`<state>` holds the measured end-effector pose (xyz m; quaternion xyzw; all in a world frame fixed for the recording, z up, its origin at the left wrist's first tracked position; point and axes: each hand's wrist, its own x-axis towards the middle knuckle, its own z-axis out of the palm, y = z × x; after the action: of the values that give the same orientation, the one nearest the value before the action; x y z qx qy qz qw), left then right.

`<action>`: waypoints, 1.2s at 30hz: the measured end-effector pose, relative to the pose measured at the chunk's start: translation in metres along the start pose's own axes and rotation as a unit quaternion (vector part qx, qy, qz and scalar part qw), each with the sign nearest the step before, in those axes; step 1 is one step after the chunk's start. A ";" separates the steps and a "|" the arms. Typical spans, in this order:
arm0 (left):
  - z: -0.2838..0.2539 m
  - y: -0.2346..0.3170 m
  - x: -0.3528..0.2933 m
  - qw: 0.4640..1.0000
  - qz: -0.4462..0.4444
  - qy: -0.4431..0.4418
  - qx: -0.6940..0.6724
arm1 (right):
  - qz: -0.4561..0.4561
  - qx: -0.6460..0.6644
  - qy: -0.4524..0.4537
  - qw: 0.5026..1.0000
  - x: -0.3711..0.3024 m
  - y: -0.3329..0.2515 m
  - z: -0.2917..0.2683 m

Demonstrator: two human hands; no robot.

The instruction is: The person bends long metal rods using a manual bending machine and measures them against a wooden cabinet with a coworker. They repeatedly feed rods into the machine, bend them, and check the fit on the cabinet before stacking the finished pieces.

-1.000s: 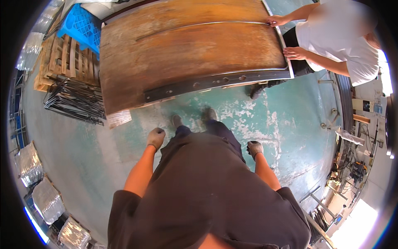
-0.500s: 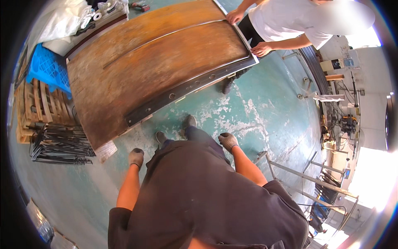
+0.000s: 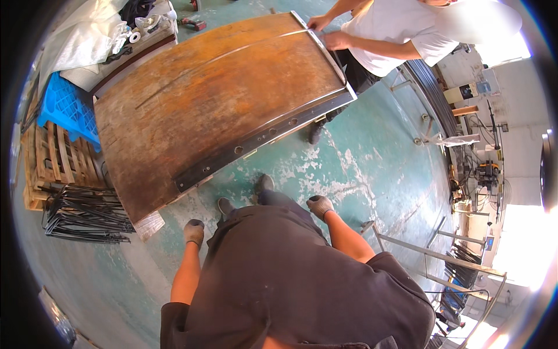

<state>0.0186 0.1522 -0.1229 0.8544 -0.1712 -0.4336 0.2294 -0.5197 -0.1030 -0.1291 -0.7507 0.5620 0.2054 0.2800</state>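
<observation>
My left hand [image 3: 193,231], in a grey work glove, hangs at my left side with its fingers curled and nothing visible in it. My right hand [image 3: 319,207], gloved too, hangs by my right hip, curled in the same way. Both are apart from the worn brown table [image 3: 221,87] ahead of me. A thin metal rod [image 3: 232,53] lies lengthwise across its top. Along the table's near edge runs a dark metal bar [image 3: 256,139] with round holes. At the table's right end, a co-worker's hands [image 3: 328,34] are at the metal edging near the rod's end.
Left of the table are a blue plastic crate [image 3: 70,107], wooden pallets [image 3: 61,154] and a stack of bent black rods [image 3: 87,215]. A metal frame rack [image 3: 436,253] stands to my right. A red power tool [image 3: 193,24] lies beyond the table.
The co-worker's nearer hand has moved from the table's near right corner up beside the other hand. The rod's left end has shifted slightly nearer and left. My hands stay curled at my sides.
</observation>
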 end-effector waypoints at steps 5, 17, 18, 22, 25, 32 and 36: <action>-0.006 0.027 -0.021 0.998 0.011 0.014 0.064 | 0.027 0.077 0.030 0.996 -0.007 -0.016 -0.023; 0.005 0.080 -0.032 0.997 0.012 -0.006 0.078 | 0.117 0.207 0.037 0.971 -0.026 -0.036 -0.056; 0.005 0.079 -0.032 0.998 0.016 -0.009 0.061 | 0.119 0.214 0.036 0.969 -0.027 -0.035 -0.056; 0.007 0.068 -0.021 0.998 0.011 -0.010 0.057 | 0.113 0.230 0.033 0.966 -0.023 -0.021 -0.040; 0.008 0.073 -0.023 0.998 0.015 -0.007 0.067 | 0.109 0.208 0.044 0.971 -0.024 -0.011 -0.031; 0.018 0.077 -0.031 0.996 0.030 -0.012 0.077 | 0.070 0.176 0.063 0.980 -0.022 0.011 -0.017; 0.019 0.075 -0.033 0.997 0.019 -0.022 0.066 | 0.088 0.174 0.044 0.980 -0.026 -0.004 -0.035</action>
<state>-0.0226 0.1006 -0.0703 0.8543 -0.2212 -0.4358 0.1771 -0.5239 -0.1062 -0.0854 -0.6468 0.6647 0.0949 0.3618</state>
